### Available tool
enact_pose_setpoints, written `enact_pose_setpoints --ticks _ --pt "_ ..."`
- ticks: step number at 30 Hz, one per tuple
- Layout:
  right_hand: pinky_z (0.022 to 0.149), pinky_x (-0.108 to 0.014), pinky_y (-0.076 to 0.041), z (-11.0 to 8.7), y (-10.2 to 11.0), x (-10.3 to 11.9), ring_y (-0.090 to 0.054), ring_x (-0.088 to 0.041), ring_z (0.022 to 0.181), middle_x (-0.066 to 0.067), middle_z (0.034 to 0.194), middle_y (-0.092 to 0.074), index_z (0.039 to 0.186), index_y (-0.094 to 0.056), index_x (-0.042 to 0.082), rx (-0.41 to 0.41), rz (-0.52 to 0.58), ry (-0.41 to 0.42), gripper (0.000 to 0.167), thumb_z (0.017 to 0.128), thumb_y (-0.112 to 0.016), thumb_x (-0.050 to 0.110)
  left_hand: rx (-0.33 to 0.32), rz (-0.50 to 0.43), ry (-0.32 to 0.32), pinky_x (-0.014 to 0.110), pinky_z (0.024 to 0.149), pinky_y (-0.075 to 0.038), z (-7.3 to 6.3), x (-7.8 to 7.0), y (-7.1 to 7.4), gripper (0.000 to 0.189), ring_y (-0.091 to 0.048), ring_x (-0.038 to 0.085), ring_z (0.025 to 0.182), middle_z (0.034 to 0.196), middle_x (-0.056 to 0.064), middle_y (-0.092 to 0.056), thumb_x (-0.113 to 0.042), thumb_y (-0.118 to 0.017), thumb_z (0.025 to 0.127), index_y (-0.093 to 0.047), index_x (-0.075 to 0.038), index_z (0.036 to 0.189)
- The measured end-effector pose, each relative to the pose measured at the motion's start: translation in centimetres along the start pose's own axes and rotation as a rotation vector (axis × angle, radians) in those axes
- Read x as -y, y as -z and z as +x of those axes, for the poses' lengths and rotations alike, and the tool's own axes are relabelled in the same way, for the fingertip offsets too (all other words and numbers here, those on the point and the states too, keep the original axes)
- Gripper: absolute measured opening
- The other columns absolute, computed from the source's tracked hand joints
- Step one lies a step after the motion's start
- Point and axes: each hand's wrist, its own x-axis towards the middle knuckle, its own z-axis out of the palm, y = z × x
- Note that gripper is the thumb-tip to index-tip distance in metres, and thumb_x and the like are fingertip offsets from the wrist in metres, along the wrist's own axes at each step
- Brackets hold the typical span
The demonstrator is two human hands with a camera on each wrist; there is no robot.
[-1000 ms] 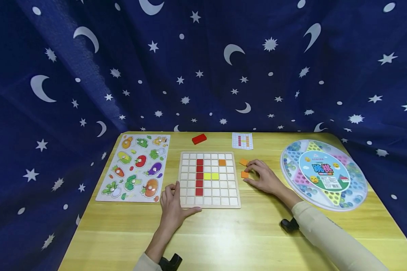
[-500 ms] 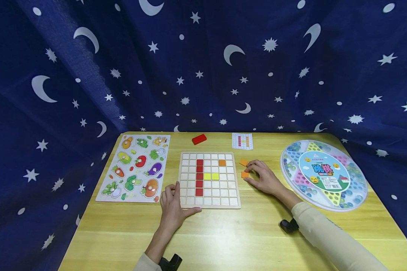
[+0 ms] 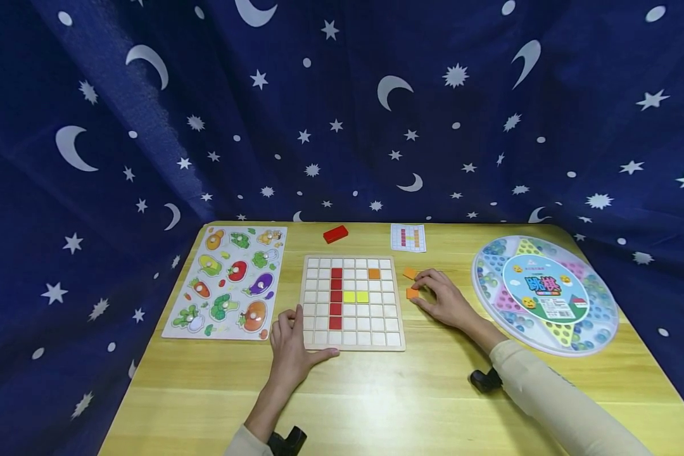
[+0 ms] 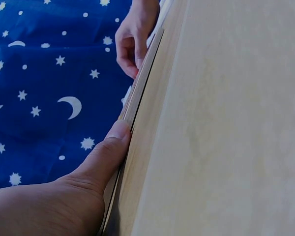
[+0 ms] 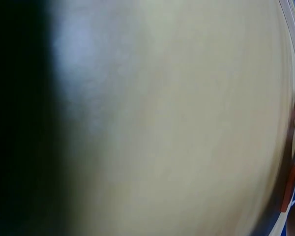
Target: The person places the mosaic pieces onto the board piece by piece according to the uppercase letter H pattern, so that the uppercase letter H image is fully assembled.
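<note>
A wooden grid board (image 3: pixel 383 339) lies mid-table with a column of red tiles (image 3: pixel 335 308), a pair of yellow tiles (image 3: pixel 356 296) and one orange tile (image 3: pixel 374 273) in its cells. At its near left corner rests my left hand (image 3: pixel 288 354), index finger along the left side, thumb straight along the front edge. The left thumb (image 4: pixel 101 157) also shows against the board's rim in the left wrist view. Right of the board, my right hand (image 3: pixel 444 299) pinches an orange square (image 3: pixel 412 294) between fingertips and thumb. Another orange piece (image 3: pixel 409 273) lies just beyond it, by the fingers.
A vegetable peg puzzle (image 3: pixel 228 266) lies at the left, and a round Chinese checkers set (image 3: pixel 547 294) at the right. Behind the board are a red block (image 3: pixel 335 234) and a small pattern card (image 3: pixel 408 237). A starry curtain (image 3: pixel 342 114) hangs past the table's far edge.
</note>
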Motion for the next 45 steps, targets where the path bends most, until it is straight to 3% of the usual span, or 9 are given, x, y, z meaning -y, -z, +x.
enact_pose_setpoints --ticks 24,35,45 --pt "0.092 -0.048 -0.044 0.4 -0.1 0.4 -0.056 -0.027 0.106 -0.008 0.109 -0.062 0.101 -0.067 0.007 -0.017 -0.03 0.0 0.023 0.084 -0.078 0.016 0.003 0.006 0.006 0.044 0.089 -0.025 0.0 -0.1 0.1 0.127 -0.031 0.029 0.106 0.124 0.016 -0.037 -0.059 -0.089 0.052 -0.034 0.002 0.149" --pt "0.09 -0.044 -0.046 1.7 -0.5 1.2 -0.057 -0.023 0.101 -0.005 0.105 -0.063 0.103 -0.067 0.008 0.029 -0.021 0.009 0.023 0.086 -0.076 0.02 -0.009 0.012 -0.004 0.043 0.089 -0.026 -0.1 0.0 0.1 0.127 -0.032 0.03 0.104 0.123 0.017 -0.038 -0.057 -0.091 0.051 -0.035 0.003 0.148" --pt "0.089 -0.042 -0.044 3.2 -1.2 1.8 -0.054 -0.021 0.1 -0.004 0.104 -0.062 0.102 -0.067 0.01 0.007 -0.042 0.028 0.022 0.087 -0.076 0.023 -0.012 0.028 -0.013 0.043 0.089 -0.026 -0.1 0.0 0.0 0.126 -0.032 0.03 0.104 0.123 0.017 -0.038 -0.058 -0.09 0.052 -0.035 0.002 0.148"
